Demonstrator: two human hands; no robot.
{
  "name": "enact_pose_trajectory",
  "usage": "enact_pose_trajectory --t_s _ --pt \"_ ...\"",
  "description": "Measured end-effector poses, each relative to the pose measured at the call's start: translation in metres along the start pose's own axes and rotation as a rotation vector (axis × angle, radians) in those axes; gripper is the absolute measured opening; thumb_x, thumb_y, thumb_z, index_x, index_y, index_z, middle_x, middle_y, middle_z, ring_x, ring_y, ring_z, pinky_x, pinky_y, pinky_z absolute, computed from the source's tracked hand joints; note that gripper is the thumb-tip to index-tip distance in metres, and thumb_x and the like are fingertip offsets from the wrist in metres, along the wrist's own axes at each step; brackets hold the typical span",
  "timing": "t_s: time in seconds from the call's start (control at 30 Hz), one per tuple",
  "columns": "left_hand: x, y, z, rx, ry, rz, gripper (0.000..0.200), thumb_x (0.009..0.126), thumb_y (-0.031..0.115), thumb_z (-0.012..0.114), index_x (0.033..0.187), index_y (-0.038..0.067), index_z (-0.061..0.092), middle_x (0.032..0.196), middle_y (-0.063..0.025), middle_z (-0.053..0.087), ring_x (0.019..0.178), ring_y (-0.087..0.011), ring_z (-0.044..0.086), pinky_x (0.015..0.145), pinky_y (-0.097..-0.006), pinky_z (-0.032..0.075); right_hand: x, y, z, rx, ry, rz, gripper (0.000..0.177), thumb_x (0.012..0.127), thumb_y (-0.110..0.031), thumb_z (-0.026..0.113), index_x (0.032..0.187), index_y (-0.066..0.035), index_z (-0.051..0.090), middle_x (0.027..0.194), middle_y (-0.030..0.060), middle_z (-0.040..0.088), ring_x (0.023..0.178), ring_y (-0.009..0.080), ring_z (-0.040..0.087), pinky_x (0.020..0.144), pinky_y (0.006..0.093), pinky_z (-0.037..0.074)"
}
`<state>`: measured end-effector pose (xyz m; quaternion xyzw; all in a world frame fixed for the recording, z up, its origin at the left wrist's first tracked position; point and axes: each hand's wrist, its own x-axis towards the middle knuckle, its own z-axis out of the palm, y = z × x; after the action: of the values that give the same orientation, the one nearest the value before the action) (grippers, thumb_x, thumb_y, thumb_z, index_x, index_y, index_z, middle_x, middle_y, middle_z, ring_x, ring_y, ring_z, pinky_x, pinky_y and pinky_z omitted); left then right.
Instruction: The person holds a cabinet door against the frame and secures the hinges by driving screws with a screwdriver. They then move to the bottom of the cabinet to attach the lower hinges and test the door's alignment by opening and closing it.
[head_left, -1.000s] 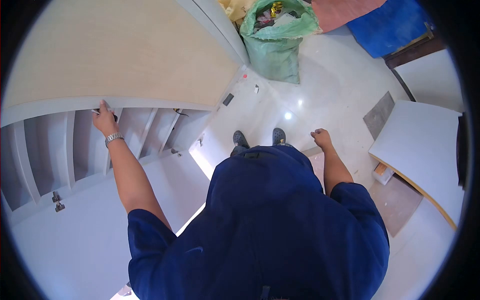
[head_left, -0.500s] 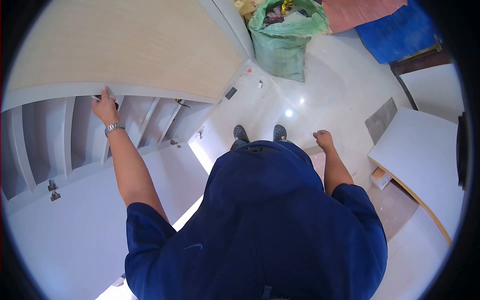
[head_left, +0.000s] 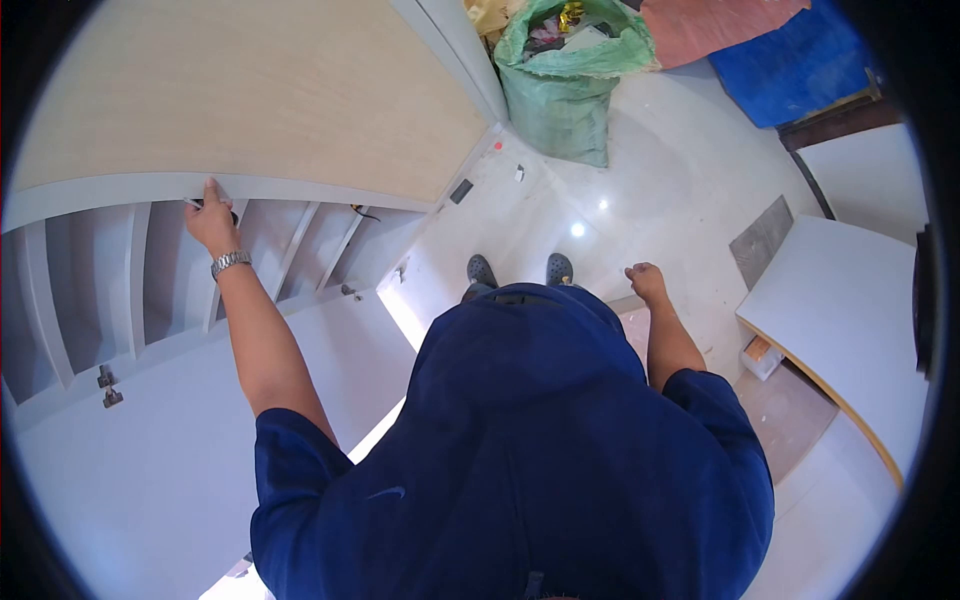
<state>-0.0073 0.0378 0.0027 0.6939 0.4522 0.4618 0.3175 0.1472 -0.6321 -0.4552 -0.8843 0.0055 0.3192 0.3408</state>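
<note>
My left hand (head_left: pixel 211 222) is at the front edge of a pale cabinet (head_left: pixel 160 187), one finger resting on the edge strip. Its other fingers are curled round a small dark object, partly hidden, with a light tip sticking out to the left. Below the hand, upright dividers (head_left: pixel 137 280) split the cabinet into narrow compartments. To the right of my body, my right hand (head_left: pixel 646 280) hangs over the floor with its fingers curled in; whatever it holds, if anything, is too small to make out.
A green sack (head_left: pixel 556 110) full of scraps stands at the top. A blue sheet (head_left: pixel 795 65) lies at upper right. On the right is a white panel (head_left: pixel 840 310) with a yellowish edge. Metal hinges (head_left: pixel 110 386) show on the white door at left.
The view has shifted very slightly, with the cabinet edge a little lower. Both hands keep nearly the same places and grips.
</note>
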Motion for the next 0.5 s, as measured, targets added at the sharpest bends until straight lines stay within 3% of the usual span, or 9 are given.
enact_pose_trajectory --t_s 0.3,0.5 --pt "0.009 -0.020 -0.003 -0.103 0.003 -0.026 0.027 0.087 0.021 0.064 0.097 -0.003 0.058 0.082 -0.0066 0.061 0.053 -0.0113 0.051 0.044 -0.0234 0.043 0.001 0.000 -0.002 0.072 0.026 -0.015 0.033 0.079 -0.020 0.067 0.098 0.006 0.061 0.077 0.0111 0.063 0.062 0.0185 0.058 0.058 0.0320 0.048" --pt "0.005 -0.013 -0.008 -0.060 -0.016 -0.082 0.026 0.086 0.023 0.065 0.093 -0.001 0.059 0.080 -0.0045 0.060 0.053 -0.0098 0.050 0.044 -0.0222 0.042 0.005 0.000 -0.002 -0.037 0.010 -0.025 0.033 0.079 -0.023 0.066 0.094 0.006 0.061 0.074 0.0125 0.063 0.060 0.0202 0.058 0.060 0.0337 0.048"
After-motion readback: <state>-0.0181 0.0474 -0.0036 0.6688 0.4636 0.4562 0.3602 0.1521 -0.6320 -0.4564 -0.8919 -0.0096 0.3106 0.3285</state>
